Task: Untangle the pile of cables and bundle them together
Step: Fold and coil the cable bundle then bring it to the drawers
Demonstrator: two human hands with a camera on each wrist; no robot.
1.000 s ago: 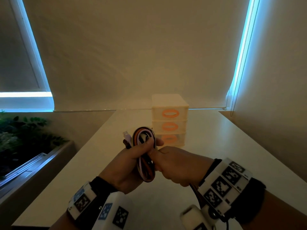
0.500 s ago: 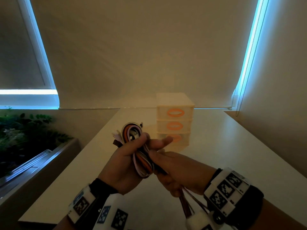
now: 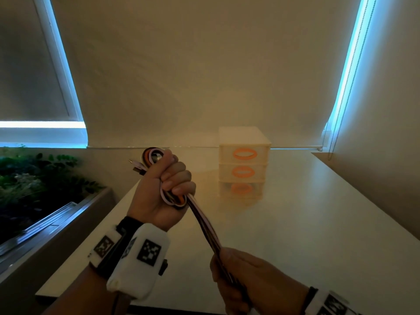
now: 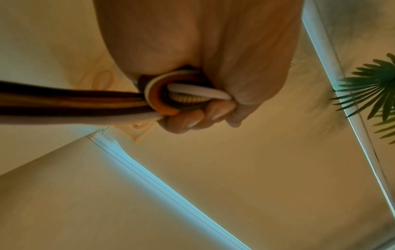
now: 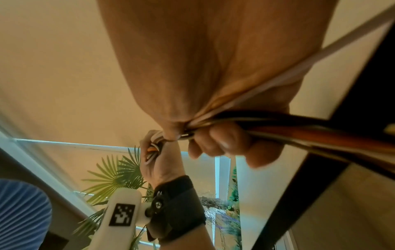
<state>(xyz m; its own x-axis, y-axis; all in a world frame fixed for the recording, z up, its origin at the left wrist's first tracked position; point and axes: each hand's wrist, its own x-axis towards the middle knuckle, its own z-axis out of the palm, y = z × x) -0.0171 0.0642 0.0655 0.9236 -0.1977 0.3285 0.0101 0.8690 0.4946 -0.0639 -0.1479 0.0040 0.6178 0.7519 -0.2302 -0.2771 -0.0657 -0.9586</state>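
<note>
The hands have drawn apart since a second ago, when they met at the coil. The left hand [image 3: 164, 189] is now raised in a fist round the coiled cables [image 3: 152, 158], loops showing above and below its fingers. The free strands [image 3: 204, 226] run taut down to the right hand [image 3: 241, 276], which grips them nearer the body above the worktop [image 3: 306, 223]. The drawer unit [image 3: 244, 160] stands beyond the left hand.

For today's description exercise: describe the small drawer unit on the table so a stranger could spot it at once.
Start at the long pale table running toward the drawn window blind. Near its far end, just before the blind, stands the drawer unit. It is a pale stack of three drawers, each with an orange oval handle, the only thing standing on the table.
</note>
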